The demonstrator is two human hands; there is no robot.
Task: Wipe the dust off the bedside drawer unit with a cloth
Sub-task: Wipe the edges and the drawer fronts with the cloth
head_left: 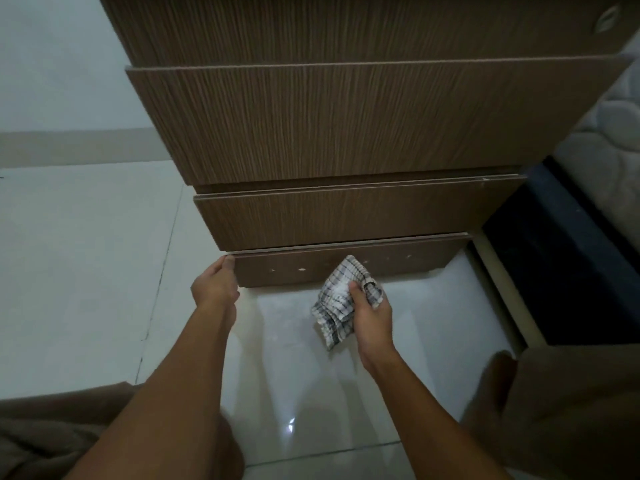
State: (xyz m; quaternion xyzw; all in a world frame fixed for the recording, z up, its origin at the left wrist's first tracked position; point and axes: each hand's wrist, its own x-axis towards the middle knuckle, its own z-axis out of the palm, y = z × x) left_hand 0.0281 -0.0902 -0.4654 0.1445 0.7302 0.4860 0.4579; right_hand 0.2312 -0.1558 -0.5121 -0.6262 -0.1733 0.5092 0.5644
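A: Position check. Where's the cloth?

B: Checked cloth [337,306] bunched in the right hand [372,311], fingers and thumb curled round it, loose folds hanging below the fist. Held low, in front of the lowest drawer front [346,268] of the drawer unit [346,126]. Its top corner overlaps the panel in view; contact or a small gap, cannot tell.

A: Left hand?

B: Left hand [214,285] at the left top corner of that same front, fingertips hooked over the edge, gripping it. The front stands slightly proud of the one above.

A: Stage?

B: Judged as working the bottom tier. Light specks show on the panel; dust, chips or screw holes, too small to say.

A: Risks?

B: Several. Pulling at one corner only could rack the drawer so that it binds, or it could slide out suddenly toward the person's knees. Pushing with the cloth could shut it on the left fingertips at the edge. The dangling folds could drag on the tiled floor [86,271] and carry grit back onto the wood. A bunched cloth gives a small contact patch, so strips may get missed, especially on the thin top edge. The mattress [606,133] sits close on the right, cramping that side
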